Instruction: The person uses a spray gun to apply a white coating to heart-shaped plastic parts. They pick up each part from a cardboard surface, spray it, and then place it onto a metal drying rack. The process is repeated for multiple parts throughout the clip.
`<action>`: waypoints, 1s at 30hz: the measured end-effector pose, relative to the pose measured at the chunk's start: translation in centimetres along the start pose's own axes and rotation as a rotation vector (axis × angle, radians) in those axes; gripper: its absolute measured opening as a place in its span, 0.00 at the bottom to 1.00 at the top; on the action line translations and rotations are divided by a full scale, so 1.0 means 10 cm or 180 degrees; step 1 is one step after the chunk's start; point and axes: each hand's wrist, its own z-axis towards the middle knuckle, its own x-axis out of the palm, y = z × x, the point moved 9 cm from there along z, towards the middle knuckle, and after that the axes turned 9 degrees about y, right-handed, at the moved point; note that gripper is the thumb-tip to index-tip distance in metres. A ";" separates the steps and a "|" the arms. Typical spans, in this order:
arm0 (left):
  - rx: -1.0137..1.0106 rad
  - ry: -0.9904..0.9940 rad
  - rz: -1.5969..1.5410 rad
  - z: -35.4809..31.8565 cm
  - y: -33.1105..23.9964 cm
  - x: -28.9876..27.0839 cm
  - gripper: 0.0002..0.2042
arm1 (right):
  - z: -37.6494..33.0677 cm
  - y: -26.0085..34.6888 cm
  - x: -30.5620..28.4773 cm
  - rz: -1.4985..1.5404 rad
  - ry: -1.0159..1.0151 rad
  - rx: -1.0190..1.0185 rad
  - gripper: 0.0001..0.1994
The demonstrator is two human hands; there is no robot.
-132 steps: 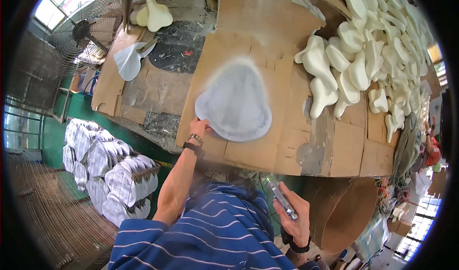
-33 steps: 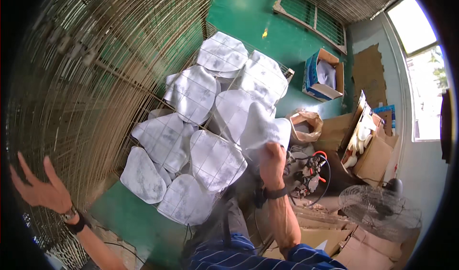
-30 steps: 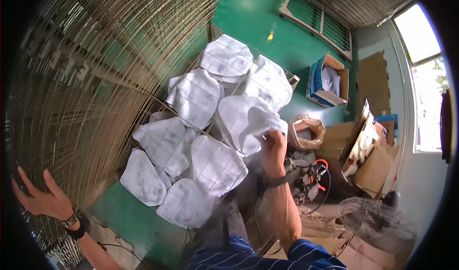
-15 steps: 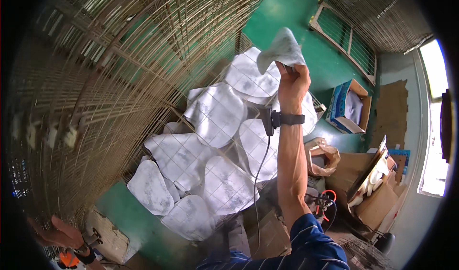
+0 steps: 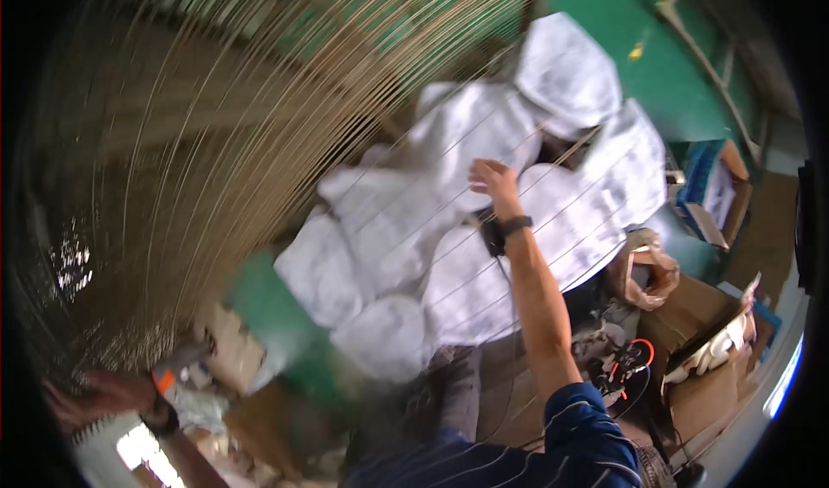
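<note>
Since half a second ago the right hand (image 5: 490, 177) has dropped from overhead, and the white fan blade it held up is gone from its fingers, which now look loosely open and empty. It hovers over the heap of white wrapped blade bundles (image 5: 449, 255) on the green floor (image 5: 268, 302). The left hand (image 5: 99, 395), fingers spread, sits low by the wire guard (image 5: 216, 117). The picture is blurred.

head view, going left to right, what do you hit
Left hand → wire mesh → pile of white blade-shaped pieces → right hand → crumpled brown bag → blue box
</note>
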 end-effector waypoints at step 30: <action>-0.0134 0.0088 -0.0249 -0.20 0.11 -0.02 0.29 | -2.10 -2.01 2.41 0.0380 0.0632 0.0463 0.08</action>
